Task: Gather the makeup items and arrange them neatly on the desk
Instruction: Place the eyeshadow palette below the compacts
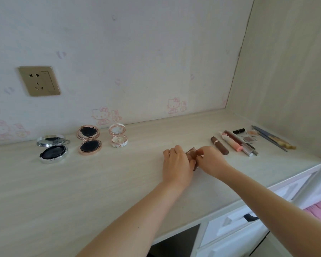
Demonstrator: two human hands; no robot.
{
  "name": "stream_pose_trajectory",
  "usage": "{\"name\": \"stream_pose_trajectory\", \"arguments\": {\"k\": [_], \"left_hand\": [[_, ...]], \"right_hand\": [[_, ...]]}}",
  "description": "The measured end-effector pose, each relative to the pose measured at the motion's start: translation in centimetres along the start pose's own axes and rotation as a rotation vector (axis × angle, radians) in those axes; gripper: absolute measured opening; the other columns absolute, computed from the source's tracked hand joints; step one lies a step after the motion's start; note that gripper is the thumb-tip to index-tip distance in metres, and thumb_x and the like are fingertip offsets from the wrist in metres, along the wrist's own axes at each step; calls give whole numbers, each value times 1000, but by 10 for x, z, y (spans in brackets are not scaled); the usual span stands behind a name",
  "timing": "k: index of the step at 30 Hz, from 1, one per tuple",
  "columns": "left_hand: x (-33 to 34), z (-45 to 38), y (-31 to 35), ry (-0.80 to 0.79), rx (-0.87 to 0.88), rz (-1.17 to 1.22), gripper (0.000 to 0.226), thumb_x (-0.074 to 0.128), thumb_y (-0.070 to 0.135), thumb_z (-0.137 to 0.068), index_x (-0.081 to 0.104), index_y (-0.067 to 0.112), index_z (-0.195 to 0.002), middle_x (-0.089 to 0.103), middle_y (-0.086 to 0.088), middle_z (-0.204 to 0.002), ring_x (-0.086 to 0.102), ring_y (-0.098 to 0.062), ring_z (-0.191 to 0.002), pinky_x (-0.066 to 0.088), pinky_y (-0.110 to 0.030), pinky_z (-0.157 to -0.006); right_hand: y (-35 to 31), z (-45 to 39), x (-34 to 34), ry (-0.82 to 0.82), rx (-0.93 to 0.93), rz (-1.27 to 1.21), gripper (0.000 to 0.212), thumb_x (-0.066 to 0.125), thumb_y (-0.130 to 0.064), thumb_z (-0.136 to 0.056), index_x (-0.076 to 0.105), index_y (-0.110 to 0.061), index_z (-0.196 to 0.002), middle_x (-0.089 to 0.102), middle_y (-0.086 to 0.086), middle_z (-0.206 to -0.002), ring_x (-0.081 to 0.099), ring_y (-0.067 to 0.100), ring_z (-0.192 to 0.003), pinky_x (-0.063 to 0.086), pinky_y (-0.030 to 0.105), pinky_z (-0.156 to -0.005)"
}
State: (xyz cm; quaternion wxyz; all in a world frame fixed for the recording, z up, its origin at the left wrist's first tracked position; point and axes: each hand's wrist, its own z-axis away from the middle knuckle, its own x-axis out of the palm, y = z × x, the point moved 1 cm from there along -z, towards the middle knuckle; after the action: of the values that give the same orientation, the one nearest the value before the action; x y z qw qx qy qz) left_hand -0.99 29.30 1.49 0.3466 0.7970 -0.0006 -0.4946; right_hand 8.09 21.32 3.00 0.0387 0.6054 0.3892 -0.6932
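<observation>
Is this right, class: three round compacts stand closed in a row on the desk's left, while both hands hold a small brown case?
Not quite. The head view shows the three compacts open, lids raised, not closed. The rest stands: they sit in a row on the desk at left, and the left hand and right hand hold a small brown case.

Three round compacts stood open in a row at left; a brown case lay at centre; lipsticks and pencils lay side by side at right.
</observation>
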Motion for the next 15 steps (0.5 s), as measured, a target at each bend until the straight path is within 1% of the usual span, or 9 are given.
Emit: {"name": "stream_pose_trajectory", "arguments": {"k": [2, 3, 4, 5, 7, 9, 11, 13, 15], "left_hand": [[-4, 3, 3, -3, 17, 72, 30, 57, 23, -91, 41, 5, -109, 57, -11, -109, 39, -29, -114, 42, -37, -87], [-6, 5, 4, 4, 24, 102, 28, 57, 20, -91, 40, 6, -108, 57, -10, -107, 40, -28, -113, 43, -38, -84], [-8, 6, 3, 16, 27, 132, 26, 57, 17, -91, 39, 7, -107, 58, -10, -105, 41, -27, -111, 44, -39, -81], [-10, 8, 2, 30, 29, 160, 24, 55, 14, -90, 38, 9, -106, 58, -9, -102, 43, -27, -109, 45, -41, -77], [-13, 9, -2, 48, 33, 207, 22, 54, 12, -91, 38, 12, -105, 58, -8, -97, 47, -27, -102, 45, -41, -74], [-18, 12, -7, 54, 30, 278, 23, 55, 12, -91, 39, 13, -107, 59, -8, -97, 51, -27, -97, 45, -41, -75], [-24, 15, -12, 55, 21, 358, 22, 55, 13, -91, 40, 14, -108, 61, -8, -98, 56, -25, -94, 46, -40, -78], [-32, 17, -20, 68, -8, 451, 21, 56, 12, -91, 42, 16, -106, 65, -3, -93, 60, -19, -88, 48, -29, -75], [-44, 19, -29, 92, -68, 571, 21, 59, 13, -90, 45, 21, -103, 64, 6, -84, 61, -9, -77, 45, -12, -64]], "right_hand": [[0, 3, -2, 16, 19, -118, 21, 47, -7, -89, 68, -8, -89, 69, 3, -85, 62, 23, -90, 48, 26, -69], [0, 5, -4, 29, 26, -167, 20, 48, -6, -88, 66, -13, -85, 68, -2, -78, 62, 20, -86, 47, 20, -63], [0, 7, -6, 45, 30, -205, 19, 50, -5, -87, 66, -16, -85, 68, -4, -77, 62, 18, -85, 44, 18, -61], [0, 8, -7, 60, 34, -232, 17, 52, -5, -87, 66, -15, -89, 68, -1, -82, 62, 18, -87, 44, 20, -62], [0, 10, -8, 85, 41, -263, 16, 55, -7, -88, 66, -11, -99, 69, 5, -93, 61, 19, -89, 46, 26, -72], [-1, 12, -8, 89, 29, -312, 17, 56, -8, -88, 65, -10, -103, 67, 4, -95, 62, 20, -93, 52, 34, -83], [-6, 15, -7, 90, 6, -367, 17, 58, -8, -88, 64, -11, -104, 64, 0, -92, 63, 22, -95, 53, 42, -88], [-14, 21, -6, 75, -24, -413, 17, 57, -10, -89, 62, -16, -105, 64, -1, -90, 66, 24, -89, 55, 46, -84], [-26, 26, -3, 59, -99, -421, 25, 55, -12, -91, 56, -25, -112, 66, 0, -90, 66, 22, -85, 56, 47, -80]]}}
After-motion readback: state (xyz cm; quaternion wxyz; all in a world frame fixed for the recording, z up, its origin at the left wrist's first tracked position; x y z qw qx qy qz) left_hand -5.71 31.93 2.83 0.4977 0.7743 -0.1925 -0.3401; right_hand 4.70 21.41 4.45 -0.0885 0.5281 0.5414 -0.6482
